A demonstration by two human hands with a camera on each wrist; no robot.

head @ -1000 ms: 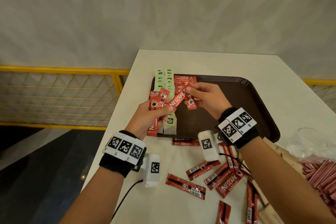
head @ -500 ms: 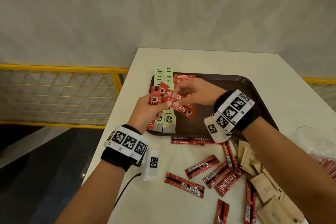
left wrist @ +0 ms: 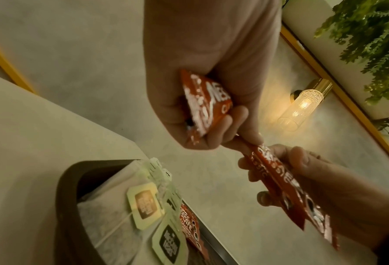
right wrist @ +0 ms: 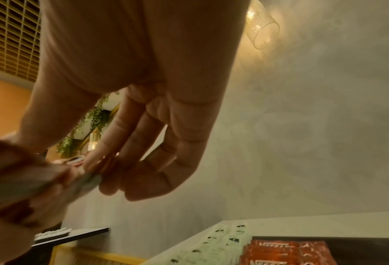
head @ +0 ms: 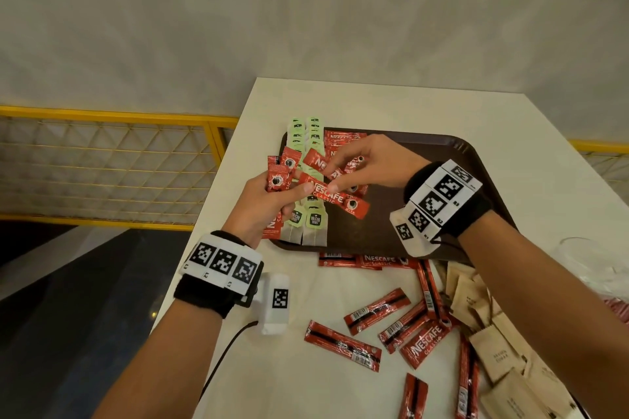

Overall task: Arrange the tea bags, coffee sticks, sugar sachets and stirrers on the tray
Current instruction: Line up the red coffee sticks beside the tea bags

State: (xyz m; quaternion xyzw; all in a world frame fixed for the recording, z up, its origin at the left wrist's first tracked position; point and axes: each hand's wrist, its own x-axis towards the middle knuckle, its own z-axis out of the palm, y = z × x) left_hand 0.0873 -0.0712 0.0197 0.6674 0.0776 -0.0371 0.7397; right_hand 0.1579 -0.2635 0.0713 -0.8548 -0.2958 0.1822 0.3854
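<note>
Right hand (head: 371,163) newly pinching coffee sticks (head: 335,196)

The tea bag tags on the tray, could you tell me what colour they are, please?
Pale green tea bag tags with dark logos, clearest in the head view.

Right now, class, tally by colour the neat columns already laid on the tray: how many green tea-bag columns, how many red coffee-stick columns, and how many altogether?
Green tea-bag columns: 2
Red coffee-stick column: 1
Total on the tray: 3
</note>
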